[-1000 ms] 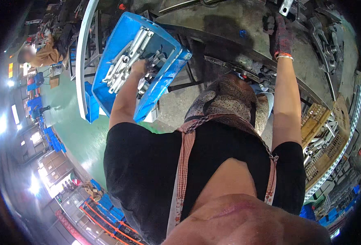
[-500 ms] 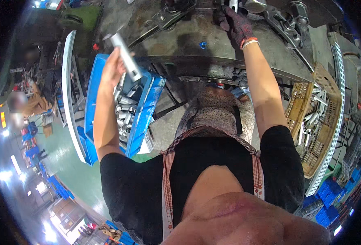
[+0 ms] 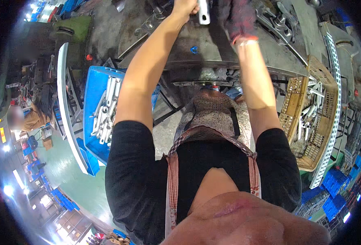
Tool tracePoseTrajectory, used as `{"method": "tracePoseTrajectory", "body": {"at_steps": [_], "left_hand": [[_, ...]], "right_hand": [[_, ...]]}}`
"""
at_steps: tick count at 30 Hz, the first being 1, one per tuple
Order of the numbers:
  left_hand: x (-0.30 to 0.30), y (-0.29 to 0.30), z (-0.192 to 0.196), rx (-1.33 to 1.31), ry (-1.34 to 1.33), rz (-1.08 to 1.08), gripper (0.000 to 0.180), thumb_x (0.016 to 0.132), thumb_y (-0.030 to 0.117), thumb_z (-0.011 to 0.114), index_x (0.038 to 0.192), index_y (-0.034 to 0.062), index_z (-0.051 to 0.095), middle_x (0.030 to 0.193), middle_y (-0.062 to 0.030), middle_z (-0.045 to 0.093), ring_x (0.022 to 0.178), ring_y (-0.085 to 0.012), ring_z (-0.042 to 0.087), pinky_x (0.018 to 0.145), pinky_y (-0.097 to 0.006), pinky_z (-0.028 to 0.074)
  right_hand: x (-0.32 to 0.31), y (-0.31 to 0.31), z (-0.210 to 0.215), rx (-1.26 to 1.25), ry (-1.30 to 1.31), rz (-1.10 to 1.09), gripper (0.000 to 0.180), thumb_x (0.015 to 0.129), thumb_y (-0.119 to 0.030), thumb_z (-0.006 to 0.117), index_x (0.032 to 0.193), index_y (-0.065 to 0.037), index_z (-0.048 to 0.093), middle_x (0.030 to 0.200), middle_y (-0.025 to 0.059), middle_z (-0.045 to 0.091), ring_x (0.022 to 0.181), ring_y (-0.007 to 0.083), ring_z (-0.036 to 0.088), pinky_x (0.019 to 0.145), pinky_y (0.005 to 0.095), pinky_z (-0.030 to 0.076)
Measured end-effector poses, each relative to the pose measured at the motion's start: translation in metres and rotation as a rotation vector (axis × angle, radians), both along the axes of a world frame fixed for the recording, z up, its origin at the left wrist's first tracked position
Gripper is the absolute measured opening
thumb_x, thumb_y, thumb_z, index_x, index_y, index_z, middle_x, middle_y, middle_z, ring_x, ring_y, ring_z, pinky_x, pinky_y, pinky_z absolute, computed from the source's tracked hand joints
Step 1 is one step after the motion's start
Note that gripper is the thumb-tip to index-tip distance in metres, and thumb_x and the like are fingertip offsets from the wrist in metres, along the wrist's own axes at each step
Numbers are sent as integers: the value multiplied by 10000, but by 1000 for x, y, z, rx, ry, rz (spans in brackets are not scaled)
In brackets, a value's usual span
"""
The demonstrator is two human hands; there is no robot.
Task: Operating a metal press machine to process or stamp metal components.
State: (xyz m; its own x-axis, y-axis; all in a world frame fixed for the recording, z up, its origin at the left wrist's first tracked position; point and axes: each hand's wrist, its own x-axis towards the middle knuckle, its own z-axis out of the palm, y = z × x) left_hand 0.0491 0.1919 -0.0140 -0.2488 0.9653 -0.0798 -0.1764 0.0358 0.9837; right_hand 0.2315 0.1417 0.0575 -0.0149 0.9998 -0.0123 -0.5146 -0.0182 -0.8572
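My bare left hand [image 3: 185, 9] is at the top edge of the view, over the metal workbench, with its fingers curled. Right beside those fingers is a bright metal wrench [image 3: 204, 13], its handle end with a hole toward me; its other end is cut off by the frame. My right hand [image 3: 239, 20], in a dark red-and-black glove, is just right of the wrench, smeared by motion, its fingers hard to make out. A blue bin [image 3: 90, 102] at my left contains several shiny wrenches [image 3: 107, 110], partly covered by my left arm.
The workbench [image 3: 176, 51] carries a small blue piece [image 3: 194, 50] near its front edge. Metal fixtures [image 3: 276, 24] stand on its right side, with more hardware at the left. A tan basket [image 3: 288, 110] of wrench-like metal parts sits at my right.
My left hand has carried the wrench from above the blue bin to the right and away from me, over the bench. My gloved right hand has shifted slightly left and blurred.
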Motion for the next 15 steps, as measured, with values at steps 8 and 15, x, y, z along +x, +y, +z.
{"method": "tracePoseTrajectory", "body": {"at_steps": [8, 15], "left_hand": [[52, 71, -10, 85, 120, 18, 443, 974, 411, 703, 693, 80, 618, 529, -24, 525, 394, -127, 468, 360, -295, 326], [43, 105, -36, 129, 380, 122, 465, 935, 421, 741, 682, 35, 681, 581, -35, 590, 531, -124, 555, 508, -331, 428]], "right_hand": [[175, 46, -36, 121, 240, -197, 190, 1059, -263, 567, 1038, -81, 617, 727, -23, 435, 602, 131, 407, 508, 244, 399], [242, 17, -93, -72, -154, -189, 308, 1070, -349, 533, 1123, -60, 624, 873, 39, 609, 720, 127, 554, 596, 234, 481]]}}
